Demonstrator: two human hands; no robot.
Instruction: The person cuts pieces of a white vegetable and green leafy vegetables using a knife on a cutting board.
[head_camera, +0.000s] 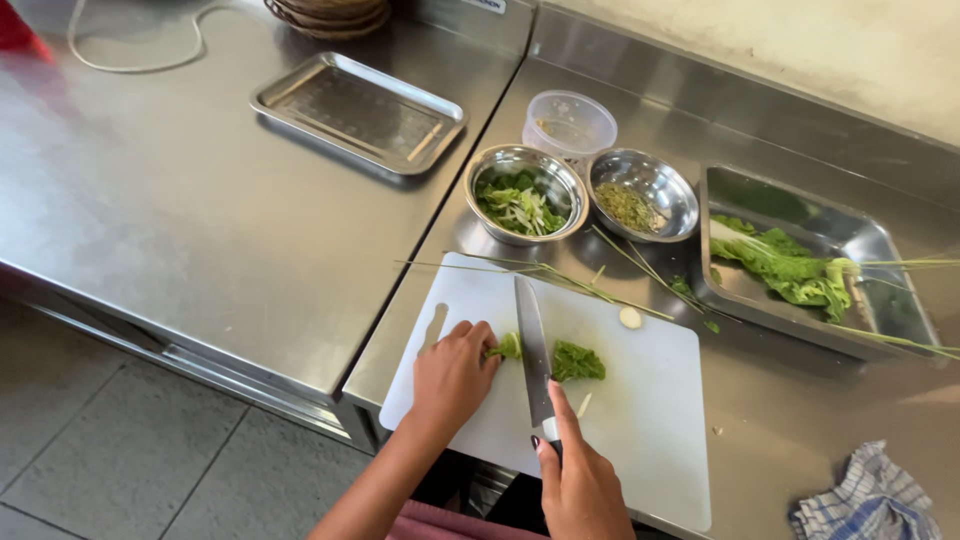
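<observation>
My left hand rests on the white cutting board, fingertips pinning a small green leaf piece. My right hand grips the dark handle of a kitchen knife, index finger along its spine. The blade lies lengthways on the board between the pinned piece and a cut-off leafy chunk to its right. A small pale stem slice lies further back on the board.
Behind the board stand a steel bowl of chopped greens, a steel bowl of minced herb and a clear plastic tub. A steel tray with leafy greens sits right, an empty tray left. Thin green stalks lie across the counter; a checked cloth is bottom right.
</observation>
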